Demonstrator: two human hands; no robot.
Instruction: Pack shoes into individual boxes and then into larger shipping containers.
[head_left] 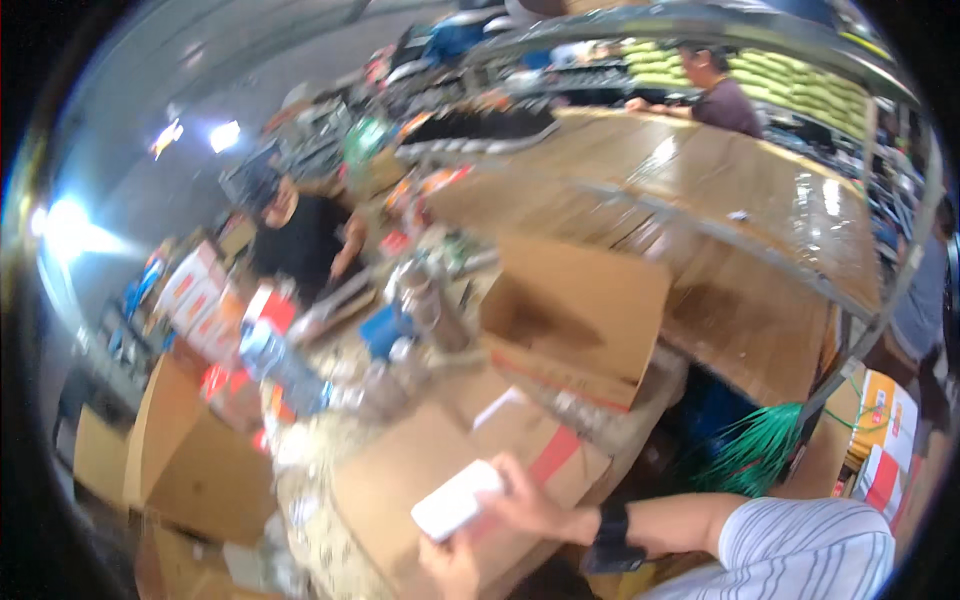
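Note:
A smooth white oblong item [452, 503] with rounded corners is tilted between my hands; blur hides its kind. My right hand [520, 503] closes on its right end. At its lower left edge, the fingers of my left hand [452, 562] are closed against it. Underneath lies a flattened cardboard box [400, 470] with a red stripe, on the cluttered table. A small white sheet [498, 405] rests on that cardboard, beyond the item.
An open carton [580, 310] stands beyond my hands. A large clear bottle [280, 365] and a blue container [383, 332] are to its left. Green strands [745, 455] hang at the right. One person [305, 240] is across the table, another [725, 100] farther back.

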